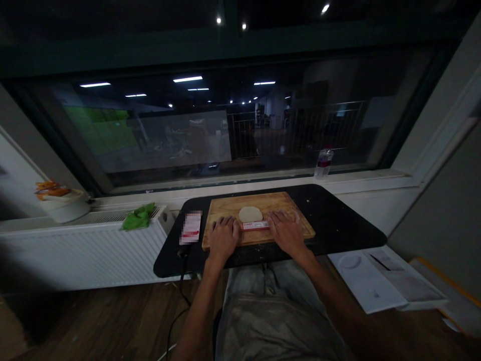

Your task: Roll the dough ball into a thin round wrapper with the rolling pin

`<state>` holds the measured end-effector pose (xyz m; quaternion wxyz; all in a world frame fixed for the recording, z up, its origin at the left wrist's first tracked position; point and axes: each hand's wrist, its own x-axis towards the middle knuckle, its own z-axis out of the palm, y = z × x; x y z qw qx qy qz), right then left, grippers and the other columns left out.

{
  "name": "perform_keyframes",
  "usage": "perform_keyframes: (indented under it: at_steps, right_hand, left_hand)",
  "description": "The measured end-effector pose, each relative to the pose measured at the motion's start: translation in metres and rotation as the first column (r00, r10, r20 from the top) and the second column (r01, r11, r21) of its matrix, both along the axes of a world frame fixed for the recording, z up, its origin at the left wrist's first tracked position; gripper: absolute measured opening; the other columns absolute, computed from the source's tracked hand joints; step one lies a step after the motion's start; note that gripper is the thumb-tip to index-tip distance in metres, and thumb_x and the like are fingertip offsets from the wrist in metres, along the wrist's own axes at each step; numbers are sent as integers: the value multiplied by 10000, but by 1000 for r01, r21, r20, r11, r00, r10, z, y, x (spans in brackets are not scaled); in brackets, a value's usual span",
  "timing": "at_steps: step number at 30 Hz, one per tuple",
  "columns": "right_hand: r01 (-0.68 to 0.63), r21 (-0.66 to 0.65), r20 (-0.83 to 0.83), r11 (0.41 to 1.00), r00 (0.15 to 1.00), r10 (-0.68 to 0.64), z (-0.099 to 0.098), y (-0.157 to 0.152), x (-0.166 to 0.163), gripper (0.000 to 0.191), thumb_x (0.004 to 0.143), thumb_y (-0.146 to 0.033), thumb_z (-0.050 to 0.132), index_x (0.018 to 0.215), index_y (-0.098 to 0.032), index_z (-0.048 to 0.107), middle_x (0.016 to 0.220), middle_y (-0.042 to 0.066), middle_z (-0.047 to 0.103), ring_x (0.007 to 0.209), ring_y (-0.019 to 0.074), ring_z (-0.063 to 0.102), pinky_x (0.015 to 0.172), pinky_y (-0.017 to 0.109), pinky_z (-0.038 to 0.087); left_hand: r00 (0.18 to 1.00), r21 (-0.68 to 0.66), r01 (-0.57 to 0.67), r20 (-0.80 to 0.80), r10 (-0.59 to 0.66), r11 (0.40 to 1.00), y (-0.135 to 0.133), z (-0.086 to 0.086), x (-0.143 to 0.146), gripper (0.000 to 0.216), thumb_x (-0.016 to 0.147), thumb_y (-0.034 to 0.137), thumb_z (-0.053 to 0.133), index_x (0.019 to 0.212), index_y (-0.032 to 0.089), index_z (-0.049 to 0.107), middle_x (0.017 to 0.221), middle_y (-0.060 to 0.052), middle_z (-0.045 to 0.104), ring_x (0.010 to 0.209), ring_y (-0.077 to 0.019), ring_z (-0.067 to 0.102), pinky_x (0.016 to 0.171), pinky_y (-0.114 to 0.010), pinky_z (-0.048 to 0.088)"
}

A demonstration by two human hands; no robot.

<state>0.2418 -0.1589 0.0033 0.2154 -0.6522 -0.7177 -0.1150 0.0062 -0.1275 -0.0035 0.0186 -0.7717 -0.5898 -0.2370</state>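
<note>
A flattened round of pale dough (250,214) lies on a wooden cutting board (268,200). Across its near edge runs a narrow red-and-white bar-shaped package (256,225) with printed lettering. My left hand (224,235) is closed over the package's left end, and my right hand (286,229) covers its right end with the fingers bent over it. Both palms face down, so the ends of the package are hidden. Whitish dust shows on the fingers.
The board rests on a black table (338,220) by the window. Left of it lies a phone (191,227) with a cable. A bottle (323,163) stands on the sill. A green cloth (138,216) and a white container (63,205) sit over the radiator; white boxes (368,281) are at lower right.
</note>
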Motion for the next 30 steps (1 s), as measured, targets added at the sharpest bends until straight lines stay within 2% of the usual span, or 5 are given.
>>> perform_keyframes:
  at_steps: [3, 9, 16, 23, 30]
  right_hand:
    - [9, -18, 11, 1000, 1000, -9, 3, 3, -1, 506, 1198, -339, 312, 1445, -202, 732, 1485, 165, 750, 1484, 338, 582, 1300, 592, 219]
    - [-7, -4, 27, 1000, 1000, 7, 5, 5, -1, 478, 1198, -333, 331, 1366, -207, 759, 1439, 154, 773, 1413, 331, 625, 1266, 580, 252]
    - [-8, -13, 27, 1000, 1000, 8, 9, 2, -3, 490, 1210, -343, 312, 1370, -225, 760, 1448, 146, 770, 1446, 332, 601, 1258, 586, 251]
    - [-12, -27, 20, 1000, 1000, 13, 11, 5, -3, 492, 1208, -345, 313, 1333, -226, 774, 1410, 140, 785, 1403, 322, 622, 1254, 562, 238]
    - [4, -46, 0, 999, 1000, -4, 10, 9, -4, 473, 1211, -344, 326, 1362, -233, 761, 1416, 137, 785, 1391, 315, 631, 1258, 575, 243]
  left_hand:
    - [1000, -8, -1, -24, 1, 1000, 1, 3, 1, 448, 1162, 300, 368, 1302, 206, 783, 1482, -107, 754, 1427, -316, 630, 1237, -507, 428]
    - [999, -16, -28, -18, 28, 999, 1, 5, 3, 455, 1161, 293, 367, 1367, 187, 759, 1479, -111, 754, 1418, -317, 635, 1233, -509, 424]
    - [999, -6, -33, 9, 33, 999, 0, 8, 5, 417, 1148, 287, 401, 1307, 198, 776, 1423, -118, 779, 1371, -316, 655, 1219, -503, 417]
    - [999, -11, -38, -27, 38, 999, 1, 14, 7, 390, 1127, 264, 411, 1159, 204, 796, 1337, -120, 797, 1287, -311, 683, 1174, -498, 443]
    - [998, -10, -55, -43, 55, 998, 4, 15, 7, 401, 1131, 271, 409, 1178, 207, 802, 1352, -115, 793, 1276, -308, 686, 1157, -485, 457]
